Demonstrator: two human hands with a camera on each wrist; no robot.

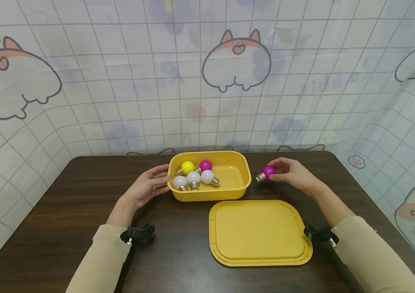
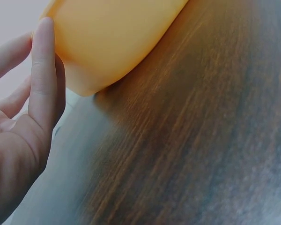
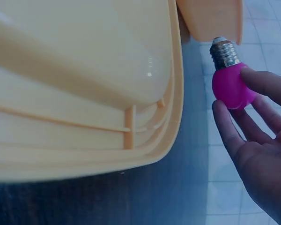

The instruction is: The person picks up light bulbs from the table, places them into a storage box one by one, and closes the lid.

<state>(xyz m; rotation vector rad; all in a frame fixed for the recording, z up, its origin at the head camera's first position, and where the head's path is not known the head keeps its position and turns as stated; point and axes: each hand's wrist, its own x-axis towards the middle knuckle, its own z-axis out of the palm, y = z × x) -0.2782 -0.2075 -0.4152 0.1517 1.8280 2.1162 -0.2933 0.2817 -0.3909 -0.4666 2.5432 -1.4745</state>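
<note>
A magenta light bulb [image 1: 268, 172] is pinched by its round end between the thumb and fingers of my right hand [image 1: 292, 176], to the right of a yellow box [image 1: 234, 179]. Its metal screw base [image 3: 224, 54] points away from the palm. My left hand [image 1: 148, 186] is at the box's left end, its fairly straight fingers [image 2: 43, 70] against the wall near the rim. Inside the box lie a yellow bulb [image 1: 187, 167], another magenta bulb [image 1: 205, 165] and three white bulbs [image 1: 193, 177], grouped in the left part.
A flat yellow lid [image 1: 258, 234] lies on the dark wooden table [image 1: 170, 244], in front of the box and toward the right. The right forearm passes beside the lid's right edge. Behind the table hangs a gridded cloth [image 1: 148, 101] with corgi drawings.
</note>
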